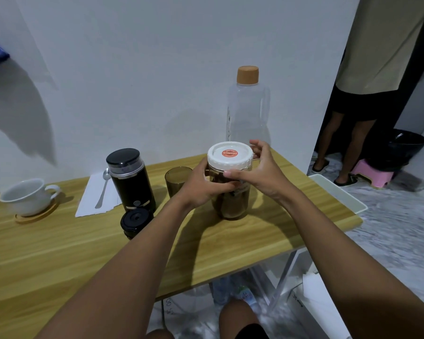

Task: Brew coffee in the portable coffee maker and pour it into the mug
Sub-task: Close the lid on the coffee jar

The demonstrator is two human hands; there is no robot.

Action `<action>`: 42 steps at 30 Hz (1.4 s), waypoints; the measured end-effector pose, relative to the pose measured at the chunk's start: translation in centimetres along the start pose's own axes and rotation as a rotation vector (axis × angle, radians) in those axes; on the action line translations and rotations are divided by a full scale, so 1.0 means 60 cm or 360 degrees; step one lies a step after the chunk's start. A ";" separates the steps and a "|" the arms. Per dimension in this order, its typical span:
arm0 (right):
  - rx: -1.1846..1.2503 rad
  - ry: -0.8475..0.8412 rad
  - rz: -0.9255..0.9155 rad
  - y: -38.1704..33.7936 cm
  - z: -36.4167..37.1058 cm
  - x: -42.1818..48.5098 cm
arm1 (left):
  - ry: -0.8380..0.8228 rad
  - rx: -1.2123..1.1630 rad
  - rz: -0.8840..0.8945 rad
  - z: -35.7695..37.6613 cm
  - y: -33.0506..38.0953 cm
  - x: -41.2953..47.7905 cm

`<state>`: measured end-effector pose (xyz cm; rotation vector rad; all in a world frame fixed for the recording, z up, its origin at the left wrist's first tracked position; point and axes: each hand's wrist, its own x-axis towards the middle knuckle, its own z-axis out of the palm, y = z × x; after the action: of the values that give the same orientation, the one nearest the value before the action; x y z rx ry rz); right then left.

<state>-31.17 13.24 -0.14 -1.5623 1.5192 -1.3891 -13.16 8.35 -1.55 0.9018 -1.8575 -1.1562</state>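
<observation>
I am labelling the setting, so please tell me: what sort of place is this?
Probably a room in a home: a light wooden table against a plain white wall, a pink plastic stool on the floor, and a white ceramic mug on a round wooden coaster.

Mug (22, 196) on its coaster (38, 213) far left, spoon (103, 189) on the napkin (91, 204), coffee maker (132, 187) right of that, jar (231, 206) centre, water bottle (247, 111) behind it.

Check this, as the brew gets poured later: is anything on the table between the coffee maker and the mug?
Only a spoon on a white napkin, lying flat between the coffee maker and the mug; nothing upright stands there.
</observation>
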 end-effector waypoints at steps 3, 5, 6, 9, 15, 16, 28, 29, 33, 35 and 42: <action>0.0128 -0.0114 0.0048 0.008 -0.004 -0.004 | 0.0015 -0.0022 -0.0002 0.001 -0.003 0.001; 0.0142 -0.0005 0.0061 0.010 0.000 -0.005 | 0.0024 -0.0021 -0.0003 0.002 -0.006 0.001; 0.0139 0.0051 0.0067 0.010 0.004 -0.005 | 0.0021 -0.0015 0.0001 0.001 -0.007 0.001; 0.0122 0.0083 0.0074 0.011 0.005 -0.004 | -0.0007 -0.0003 0.0017 0.002 -0.006 0.000; 0.0207 0.0002 0.0013 0.005 0.003 -0.005 | 0.0045 -0.0023 0.0033 0.007 -0.006 -0.001; 0.0209 0.0049 -0.0011 0.004 0.007 -0.008 | 0.0049 -0.0023 0.0038 0.008 -0.008 -0.002; 0.0036 0.0132 -0.0056 0.001 0.003 -0.010 | 0.0065 0.0007 0.0065 0.012 -0.003 -0.010; 0.0027 0.0113 -0.0052 -0.001 0.002 -0.010 | 0.0062 0.0023 0.0061 0.012 -0.002 -0.010; 0.0083 -0.0142 -0.0019 0.001 -0.026 -0.020 | 0.0052 0.0058 0.0021 0.009 0.003 -0.005; 0.0178 -0.0213 0.0050 0.019 -0.047 -0.032 | 0.0030 0.0105 -0.0004 0.005 0.006 -0.001; -0.0101 -0.0443 0.0287 0.092 -0.037 -0.074 | 0.0011 0.0095 -0.0033 0.001 0.018 0.006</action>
<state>-34.49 16.83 -5.72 -1.5401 1.5025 -0.9879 -13.56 8.40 -0.50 0.9593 -1.8898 -1.1143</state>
